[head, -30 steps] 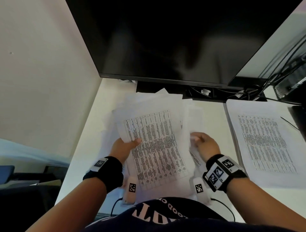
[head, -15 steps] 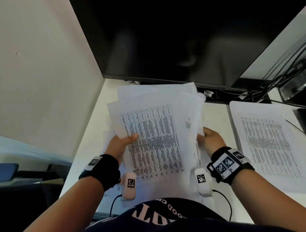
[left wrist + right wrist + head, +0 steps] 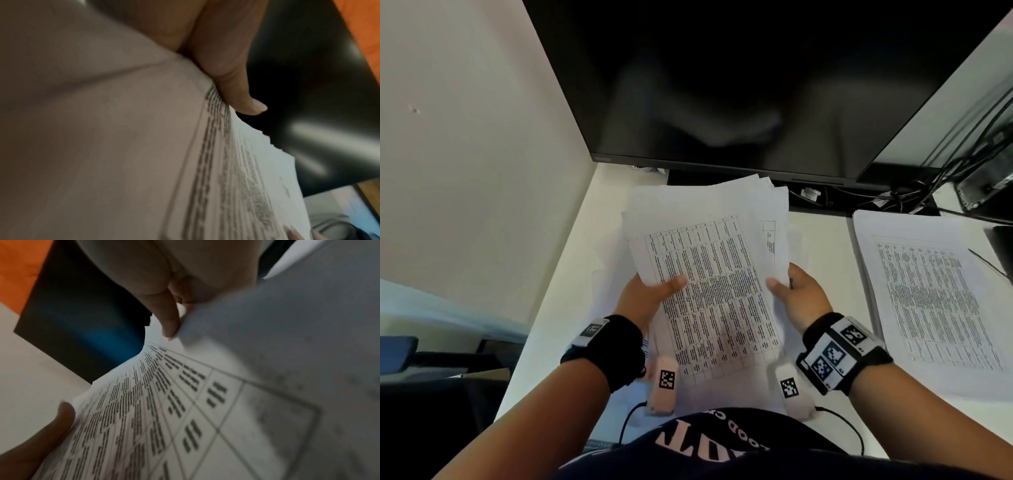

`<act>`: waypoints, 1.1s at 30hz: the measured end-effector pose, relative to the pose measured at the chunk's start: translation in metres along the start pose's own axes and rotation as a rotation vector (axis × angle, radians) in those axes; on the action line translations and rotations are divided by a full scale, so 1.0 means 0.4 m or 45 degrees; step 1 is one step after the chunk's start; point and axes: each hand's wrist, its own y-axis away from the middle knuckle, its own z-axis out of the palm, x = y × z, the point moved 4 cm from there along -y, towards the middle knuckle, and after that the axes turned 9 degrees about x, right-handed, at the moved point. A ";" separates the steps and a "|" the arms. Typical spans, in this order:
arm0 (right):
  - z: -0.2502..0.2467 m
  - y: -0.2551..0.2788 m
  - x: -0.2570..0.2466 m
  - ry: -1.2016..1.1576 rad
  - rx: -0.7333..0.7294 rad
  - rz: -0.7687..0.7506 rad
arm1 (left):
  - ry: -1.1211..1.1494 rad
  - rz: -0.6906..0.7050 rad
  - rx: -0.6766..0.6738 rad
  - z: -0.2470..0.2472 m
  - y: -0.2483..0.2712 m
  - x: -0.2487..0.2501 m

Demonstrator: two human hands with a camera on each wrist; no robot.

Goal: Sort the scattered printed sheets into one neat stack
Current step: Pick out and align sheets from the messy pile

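Resting between both hands [image 3: 726, 298] (gripped): sheets [image 3: 709, 284].

We see thin matt white paper in the held sheets [image 3: 709, 287], printed with black tables, edges slightly fanned; same matt paper in the second stack [image 3: 928, 301] on the right; desk [image 3: 571, 260] looks smooth, off-white, low sheen; monitor [image 3: 722, 78] has a glossy dark screen with soft reflections, bezel matt black plastic; wrist bands [image 3: 616, 346] look like black cloth; cables [image 3: 962, 164] show black, slightly shiny sheathing.
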 end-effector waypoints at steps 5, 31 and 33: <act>-0.069 0.000 -0.095 -0.207 0.107 -0.222 | -0.094 0.194 -0.006 -0.017 0.015 0.162; -0.087 0.088 -0.199 -0.496 0.361 -0.487 | -0.063 0.482 0.014 0.017 0.077 0.280; -0.112 0.096 -0.224 -0.584 0.411 -0.570 | -0.088 0.455 -0.010 0.014 0.071 0.261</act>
